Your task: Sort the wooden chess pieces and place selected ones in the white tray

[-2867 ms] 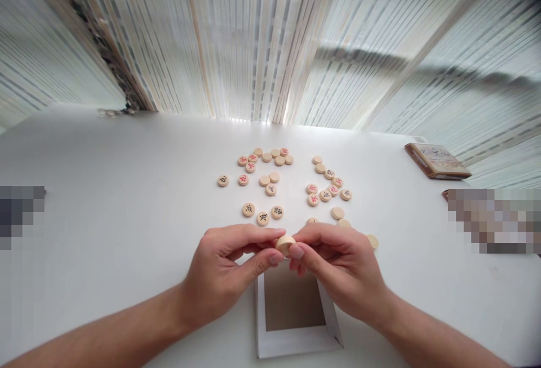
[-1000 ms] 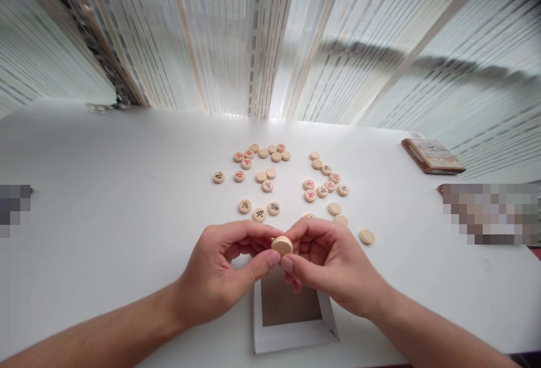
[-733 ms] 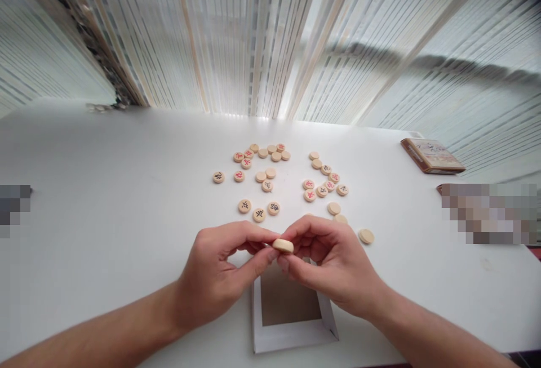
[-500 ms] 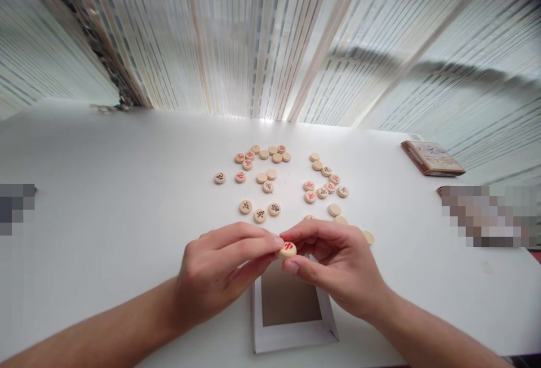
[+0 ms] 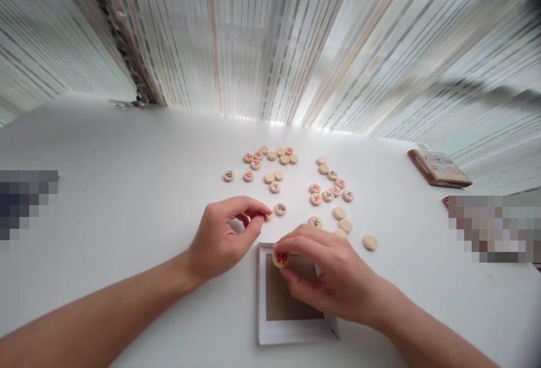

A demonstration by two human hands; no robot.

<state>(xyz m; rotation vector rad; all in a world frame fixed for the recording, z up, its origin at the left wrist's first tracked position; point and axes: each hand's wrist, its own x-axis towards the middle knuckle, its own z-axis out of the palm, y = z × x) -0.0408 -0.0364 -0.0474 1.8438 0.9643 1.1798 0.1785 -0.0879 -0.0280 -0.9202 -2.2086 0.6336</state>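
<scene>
My right hand [image 5: 325,278] pinches a round wooden game piece with a red character [image 5: 280,258] at the far left corner of a shallow white box with a brown floor [image 5: 291,331]. My left hand [image 5: 224,235] reaches forward over the white table [image 5: 127,204], thumb and fingers closing round one of the loose pieces [image 5: 267,217] just beyond the box; most of that piece is hidden. A piece with a black character [image 5: 280,208] lies right beside the left fingertips. Several more wooden pieces [image 5: 274,171] lie scattered farther out, some blank side up.
A second cluster of pieces [image 5: 332,187] lies to the right, with one lone blank piece [image 5: 370,242]. A brown patterned box [image 5: 438,167] sits at the far right. Striped curtains hang behind the table. Blurred patches cover both side edges.
Both hands held one piece and turned it over to its red face. Now the left hand has let go and reached to the loose pieces; the right has lowered the red piece into the box.
</scene>
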